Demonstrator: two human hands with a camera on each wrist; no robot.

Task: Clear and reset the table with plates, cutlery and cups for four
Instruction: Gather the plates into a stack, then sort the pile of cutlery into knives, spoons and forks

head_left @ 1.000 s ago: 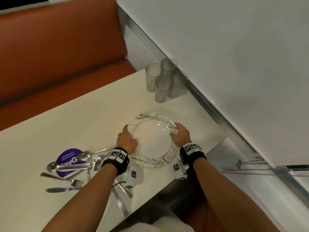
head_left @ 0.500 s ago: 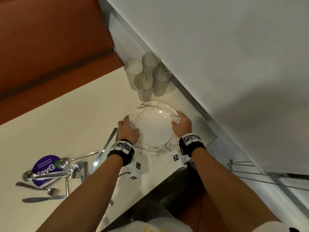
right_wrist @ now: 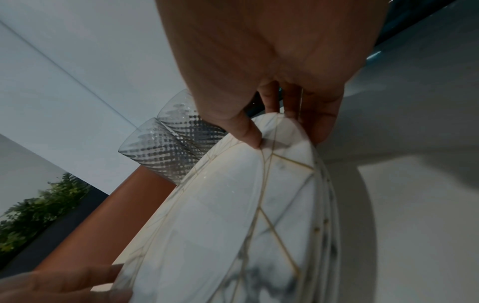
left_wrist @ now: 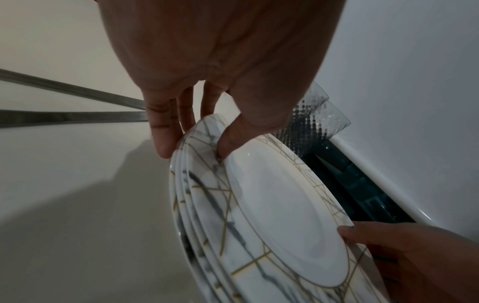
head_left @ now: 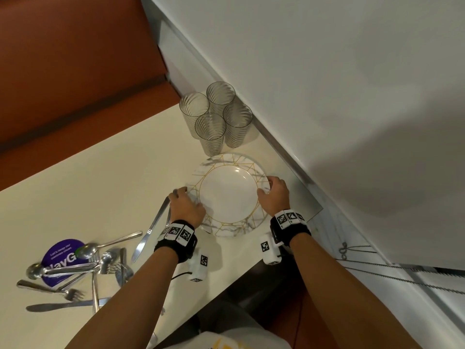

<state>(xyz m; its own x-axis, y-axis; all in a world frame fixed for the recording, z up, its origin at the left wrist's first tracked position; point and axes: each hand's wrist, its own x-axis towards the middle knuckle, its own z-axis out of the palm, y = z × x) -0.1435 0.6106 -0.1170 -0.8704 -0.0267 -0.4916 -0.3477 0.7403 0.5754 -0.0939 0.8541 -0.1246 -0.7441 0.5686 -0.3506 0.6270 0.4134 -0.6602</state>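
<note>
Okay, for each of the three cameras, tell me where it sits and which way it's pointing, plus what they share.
Head: worn on the head, looking down at the table; both forearms, left hand and right hand hold the plate stack by four glasses.
Left wrist: looks along the left palm at its fingers on the stack's rim; the right hand's fingertips show opposite.
Right wrist: looks along the right palm at the stack's other edge.
Shared: all show the plate stack and glasses.

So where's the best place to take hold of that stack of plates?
Probably at opposite rims, from the left and right, as both hands do now: the stack of plates lies flat, so left hand and right hand put thumbs on top and fingers under the edge.
</note>
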